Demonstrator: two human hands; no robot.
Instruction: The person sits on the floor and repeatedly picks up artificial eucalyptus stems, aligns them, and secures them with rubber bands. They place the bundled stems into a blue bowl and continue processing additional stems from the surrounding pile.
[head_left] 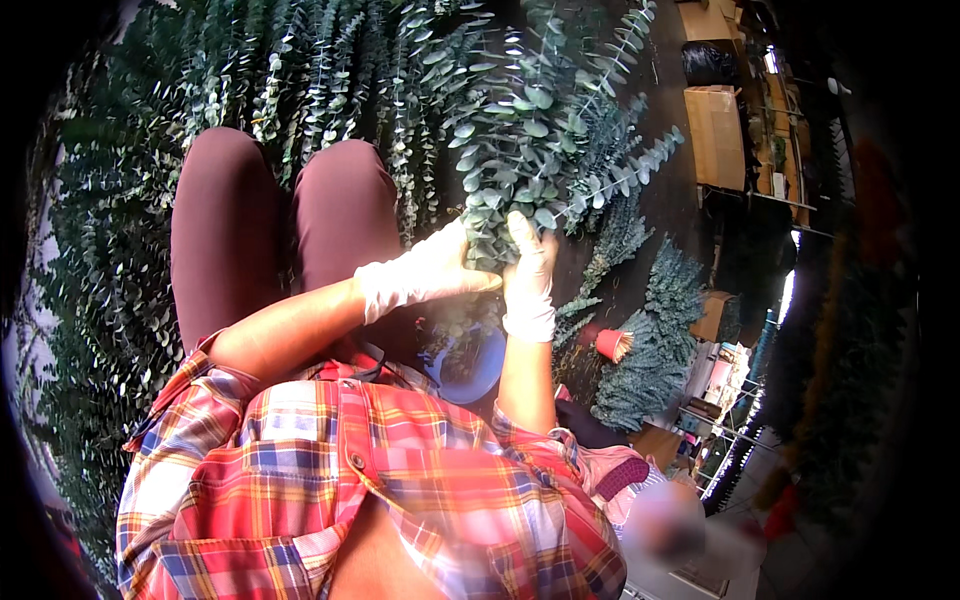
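Observation:
A bunch of eucalyptus (515, 150) with round grey-green leaves stands out in front of me, its leafy tips pointing away. Both my hands wear white gloves and close around its lower end. From the left, my left hand (430, 268) grips the base, its thumb stretched toward the other hand and its fingers partly hidden by leaves. My right hand (531, 272) wraps the right side of the same bunch, thumb up along the leaves. The stem ends are hidden between my hands. Below them sits a blue basin (485, 370) with some leafy bits in it.
Hanging or piled eucalyptus (110, 250) fills the left and far side, close to my knees. On the right lie more eucalyptus bunches (655, 350), one with a red-wrapped stem end (612, 345). Cardboard boxes (714, 138) stand farther right. Another person (610, 475) is at the lower right.

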